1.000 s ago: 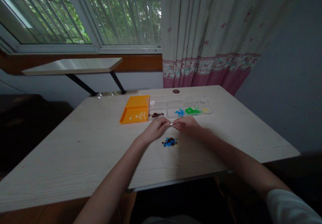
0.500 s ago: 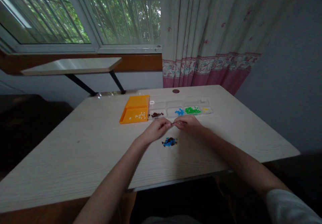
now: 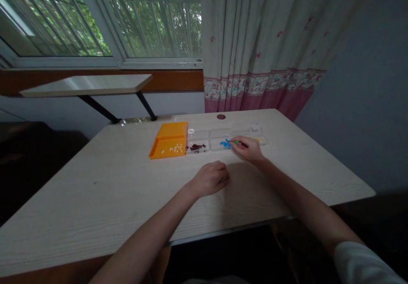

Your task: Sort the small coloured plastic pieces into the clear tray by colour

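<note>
The right hand (image 3: 247,149) is reaching into the clear plastic divided tray (image 3: 215,143), its thumb and fingers coming close together at the small blue plastic pieces (image 3: 225,143) and partly covering the small green plastic pieces (image 3: 236,142); I cannot tell whether it is pinching 1. The left hand (image 3: 210,178) is curling over the pale wood-grain desk (image 3: 105,199), its palm hidden, so I cannot tell whether it is holding anything. The step in hand appears to be picking at the tray, and a pick there would be calling for a fine fingertip pinch. In the frame 0.5 s earlier, the 2 hands were meeting beyond a blue-and-brown pile; now they are working apart, and the left hand is occupying the pile's spot, with none of it showing.
</note>
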`<act>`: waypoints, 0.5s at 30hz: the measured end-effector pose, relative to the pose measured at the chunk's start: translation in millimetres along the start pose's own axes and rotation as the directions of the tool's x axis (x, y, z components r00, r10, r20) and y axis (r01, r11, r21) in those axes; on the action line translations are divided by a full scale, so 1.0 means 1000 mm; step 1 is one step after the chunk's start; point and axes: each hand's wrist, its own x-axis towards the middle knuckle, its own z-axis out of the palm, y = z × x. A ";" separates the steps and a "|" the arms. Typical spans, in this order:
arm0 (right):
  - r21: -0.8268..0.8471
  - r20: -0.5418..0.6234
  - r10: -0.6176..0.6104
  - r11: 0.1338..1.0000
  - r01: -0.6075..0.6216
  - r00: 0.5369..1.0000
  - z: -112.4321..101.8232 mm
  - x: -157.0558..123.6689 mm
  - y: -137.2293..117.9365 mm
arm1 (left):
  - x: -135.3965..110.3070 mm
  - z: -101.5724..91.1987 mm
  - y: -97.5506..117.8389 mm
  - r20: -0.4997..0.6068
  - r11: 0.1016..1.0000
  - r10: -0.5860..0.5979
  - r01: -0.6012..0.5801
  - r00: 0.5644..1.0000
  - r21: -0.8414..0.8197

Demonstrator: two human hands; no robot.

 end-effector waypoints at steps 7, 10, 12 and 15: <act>-0.017 -0.054 -0.040 0.999 0.039 0.998 -0.002 0.003 -0.004 | 0.001 0.005 0.002 0.000 0.996 0.077 -0.077 0.997 -0.043; -0.045 -0.050 -0.022 0.999 0.019 0.999 -0.004 0.004 -0.002 | 0.002 0.003 0.003 -0.005 0.995 0.064 -0.065 0.998 -0.081; -0.068 -0.045 0.002 0.998 -0.005 0.999 -0.007 0.004 0.001 | 0.002 0.001 0.001 -0.037 0.993 0.031 -0.035 0.999 -0.117; -0.088 -0.026 0.061 0.994 -0.063 0.998 -0.014 0.005 0.012 | 0.002 -0.005 -0.007 -0.131 0.982 -0.050 0.025 0.990 -0.186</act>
